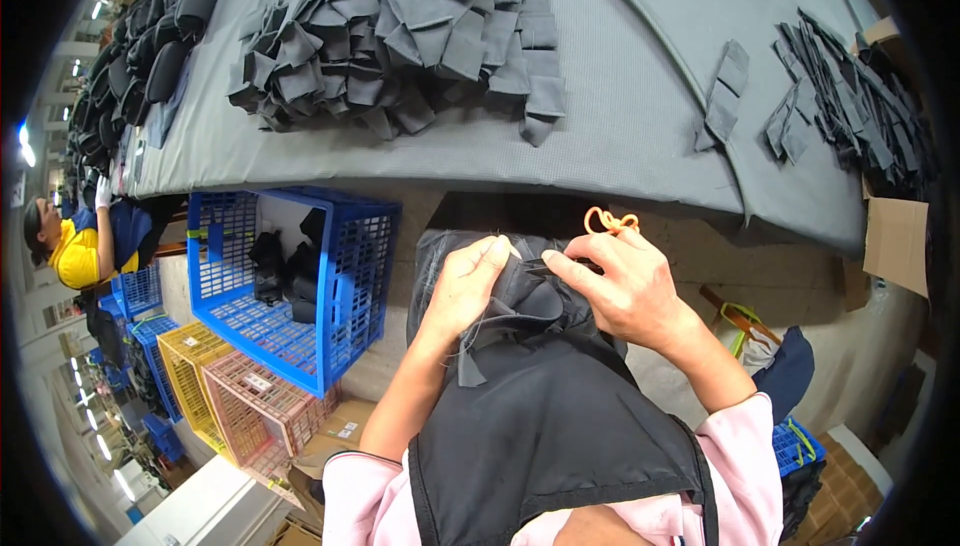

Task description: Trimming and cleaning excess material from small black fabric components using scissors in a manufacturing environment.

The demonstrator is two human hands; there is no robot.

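Observation:
Over my lap, my left hand (468,284) is closed, thumb and fingers pinching the edge of a dark grey fabric piece (530,304). Loose threads hang from the piece, and one end droops beside my left wrist. My right hand (632,286) is closed around small scissors with orange handles (612,220), whose loops stick up above the knuckles. Their blades point left toward the fabric near my left fingertips; the exact contact cannot be made out. A black apron (560,426) covers my front, beneath the fabric.
A grey covered table (620,136) stands ahead, with a heap of dark fabric strips (400,36), a single strip (724,96) and a bundle (840,96). At left is a blue crate (325,316) holding black pieces, with yellow and pink crates beyond. A person in yellow (80,251) stands far left.

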